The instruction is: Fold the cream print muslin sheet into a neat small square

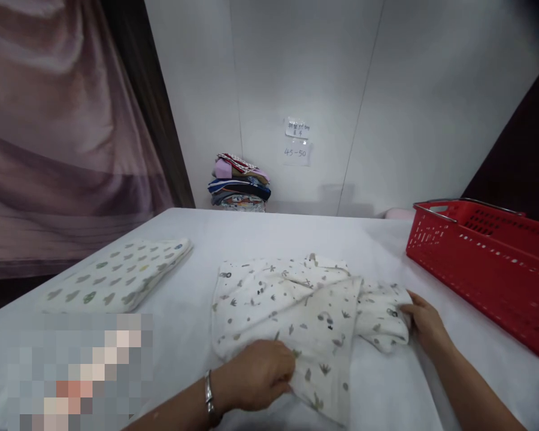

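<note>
Cloth, folded flat, white with rows of grey-green cloud-like shapes, lies to the left of the left hand and farther out. The left hand, a silver-coloured metal bracelet at its wrist, is curled, thumb and fingers pinching the near edge of a soft white garment with small plant and animal prints. The garment spreads on the white-covered table, beyond the left hand and across to the right hand. Its layers overlap on a slant there, so an even, light pull should flatten them better than a sharp tug. A narrower, sleeve-like part reaches the right hand, whose thumb and fingers pinch its outer end. Keeping that pinch low and steady would limit twisting while the left hand squares the edge. Right of the right hand stands a red perforated plastic basket with metal handles, far enough off to leave the elbow some room.
</note>
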{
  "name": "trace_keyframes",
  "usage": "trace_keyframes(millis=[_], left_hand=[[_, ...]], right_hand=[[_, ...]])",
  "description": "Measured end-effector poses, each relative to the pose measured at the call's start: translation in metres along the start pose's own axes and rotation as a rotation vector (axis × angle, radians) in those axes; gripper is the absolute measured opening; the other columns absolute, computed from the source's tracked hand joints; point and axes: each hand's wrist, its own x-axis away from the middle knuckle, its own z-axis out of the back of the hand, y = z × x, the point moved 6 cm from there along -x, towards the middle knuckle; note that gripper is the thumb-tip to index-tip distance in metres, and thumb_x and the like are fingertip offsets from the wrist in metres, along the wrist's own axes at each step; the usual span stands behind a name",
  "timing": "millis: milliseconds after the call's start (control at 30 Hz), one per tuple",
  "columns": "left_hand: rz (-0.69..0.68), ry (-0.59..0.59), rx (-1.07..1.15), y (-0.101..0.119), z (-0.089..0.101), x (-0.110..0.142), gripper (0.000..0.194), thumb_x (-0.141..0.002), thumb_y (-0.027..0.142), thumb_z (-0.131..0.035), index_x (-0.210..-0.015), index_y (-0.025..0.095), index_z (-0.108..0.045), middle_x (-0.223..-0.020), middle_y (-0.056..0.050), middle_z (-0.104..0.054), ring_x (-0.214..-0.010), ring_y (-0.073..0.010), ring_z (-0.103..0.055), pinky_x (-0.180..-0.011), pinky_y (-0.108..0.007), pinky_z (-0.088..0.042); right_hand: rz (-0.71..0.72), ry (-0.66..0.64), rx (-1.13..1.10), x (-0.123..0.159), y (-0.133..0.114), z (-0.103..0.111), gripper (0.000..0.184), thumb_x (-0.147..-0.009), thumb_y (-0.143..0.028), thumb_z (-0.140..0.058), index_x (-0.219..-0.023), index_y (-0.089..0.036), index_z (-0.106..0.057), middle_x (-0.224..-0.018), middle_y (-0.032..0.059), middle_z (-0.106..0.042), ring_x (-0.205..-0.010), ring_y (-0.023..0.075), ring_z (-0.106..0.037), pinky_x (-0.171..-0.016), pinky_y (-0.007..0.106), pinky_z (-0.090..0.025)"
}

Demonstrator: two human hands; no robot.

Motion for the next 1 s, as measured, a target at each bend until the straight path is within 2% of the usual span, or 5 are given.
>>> trace_keyframes(millis=[67,333,467,733,1000], left_hand=[[0.037,0.016,-0.001,-0.008,0.004,-0.002,0.017,-0.08,0.037,-0.05,-0.075,0.022,-0.059,-0.076,-0.001,-0.063,-0.073,-0.0165,-0.056,-0.067,-0.027,-0.04],[0.373,0.464,-0.051,-0.084,0.076,-0.041,0.032,-0.083,0.043,-0.042,-0.101,0.023,-0.058,-0.107,-0.006,-0.06,-0.094,-0.0216,-0.055,-0.081,-0.032,-0.041],[0.386,0.426,-0.156,-0.104,0.075,-0.092,0.033,-0.083,0.039,-0.042,-0.106,0.019,-0.055,-0.11,-0.008,-0.058,-0.102,-0.0231,-0.052,-0.087,-0.034,-0.04],[0.31,0.293,-0.322,-0.105,0.048,-0.193,0.056,-0.078,0.03,-0.051,-0.131,0.019,-0.034,-0.137,-0.011,-0.035,-0.121,-0.0252,-0.036,-0.095,-0.036,-0.035],[0.358,0.228,-0.372,-0.112,0.043,-0.213,0.025,-0.079,0.035,-0.051,-0.098,0.021,-0.059,-0.099,-0.009,-0.057,-0.094,-0.0229,-0.056,-0.078,-0.033,-0.042]], right_hand=[[0.011,-0.027,-0.085,0.008,0.003,0.0,0.053,-0.047,-0.008,-0.056,-0.098,-0.02,-0.06,-0.076,0.0,-0.069,-0.07,0.0226,-0.064,-0.057,0.029,-0.051],[-0.018,-0.315,-0.167,0.032,0.006,-0.016,0.034,-0.052,-0.012,-0.065,-0.085,-0.022,-0.066,-0.086,0.0037,-0.07,-0.087,0.0278,-0.063,-0.076,0.04,-0.05],[-0.051,-0.431,-0.128,0.042,0.008,-0.028,0.024,-0.057,-0.02,-0.067,-0.081,-0.02,-0.068,-0.091,0.007,-0.07,-0.093,0.0293,-0.061,-0.082,0.043,-0.047],[-0.028,-0.465,-0.218,0.04,0.005,-0.031,0.032,-0.055,-0.011,-0.066,-0.085,-0.019,-0.069,-0.094,0.008,-0.07,-0.095,0.0287,-0.061,-0.084,0.043,-0.046],[-0.021,-0.409,-0.204,0.035,0.002,-0.025,0.034,-0.052,-0.008,-0.061,-0.083,-0.019,-0.068,-0.091,0.007,-0.07,-0.095,0.0287,-0.061,-0.084,0.043,-0.047]])
